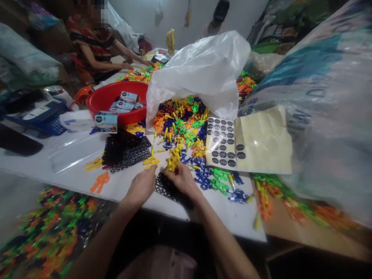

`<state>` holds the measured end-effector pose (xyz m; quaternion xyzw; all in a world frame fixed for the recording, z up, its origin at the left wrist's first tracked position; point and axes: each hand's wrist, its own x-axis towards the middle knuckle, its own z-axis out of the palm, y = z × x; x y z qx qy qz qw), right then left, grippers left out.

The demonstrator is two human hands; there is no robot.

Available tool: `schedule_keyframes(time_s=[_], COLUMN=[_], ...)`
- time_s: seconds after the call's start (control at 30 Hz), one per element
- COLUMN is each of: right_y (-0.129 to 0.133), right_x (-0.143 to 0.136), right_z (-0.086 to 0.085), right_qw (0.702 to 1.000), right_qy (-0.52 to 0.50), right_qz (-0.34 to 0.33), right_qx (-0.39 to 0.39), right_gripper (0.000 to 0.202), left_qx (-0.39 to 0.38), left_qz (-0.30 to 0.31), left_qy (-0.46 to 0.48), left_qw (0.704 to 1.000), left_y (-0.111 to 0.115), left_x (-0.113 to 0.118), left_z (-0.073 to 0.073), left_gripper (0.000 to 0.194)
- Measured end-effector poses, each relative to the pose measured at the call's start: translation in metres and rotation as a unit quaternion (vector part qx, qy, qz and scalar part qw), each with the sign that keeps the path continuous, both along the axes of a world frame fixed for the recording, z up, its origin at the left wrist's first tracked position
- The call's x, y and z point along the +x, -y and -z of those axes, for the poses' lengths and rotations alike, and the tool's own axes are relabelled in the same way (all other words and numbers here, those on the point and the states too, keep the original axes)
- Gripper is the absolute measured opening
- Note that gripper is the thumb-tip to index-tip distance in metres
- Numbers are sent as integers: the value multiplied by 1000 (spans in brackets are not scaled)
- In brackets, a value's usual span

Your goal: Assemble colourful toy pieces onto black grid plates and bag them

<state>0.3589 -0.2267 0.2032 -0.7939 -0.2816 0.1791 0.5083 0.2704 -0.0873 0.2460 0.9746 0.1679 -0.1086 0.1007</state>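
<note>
My right hand [181, 179] is closed on some yellow plastic figures [173, 159], above a black perforated tray [168, 189] at the table's front edge. Just left of that tray, my left hand [143, 183] has its fingers pressed together at a yellow figure [151, 162]; whether it grips that piece is hard to see. Further left lie stacked black perforated trays [130, 155] and an orange figure [100, 182]. Behind my hands spreads a pile of small coloured plastic pieces [186, 120]. Blue and green figures [219, 181] lie to the right.
A red basin [99, 99] holds printed cards. Sticker sheets [263, 143] lie right of the pile, under a clear plastic bag [203, 66]. A large filled sack [328, 116] stands at the right. Two people are across the table. More coloured pieces lie at lower left.
</note>
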Motion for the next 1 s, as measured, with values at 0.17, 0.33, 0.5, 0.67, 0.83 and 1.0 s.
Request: schedule_keyframes(time_s=[0.17,0.33,0.5,0.67,0.83,1.0], right_y=[-13,-21,-31,-36,-54,-112], right_x=[-25,-30,-36,-20,37,80], right_z=[26,40,39,28,2,-2], right_qw=[997,997,974,970,955,884], right_qy=[-57,63,168,161,175,345], right_qz=[30,-31,-54,-117,-203,-172], right_qx=[37,-23,-141,-143,-127,-265], right_gripper=[5,11,10,12,20,26], left_qx=[-6,-89,-145,-99,-56,3], left_qz=[26,46,33,-38,-12,-10], left_qy=[1,31,69,117,138,174], left_qw=[1000,995,987,988,989,985], left_y=[-4,-10,-5,-5,-8,-5], left_x=[8,-3,-5,-4,-21,-43], left_z=[-5,-1,3,5,21,39], left_gripper=[43,57,70,46,43,42])
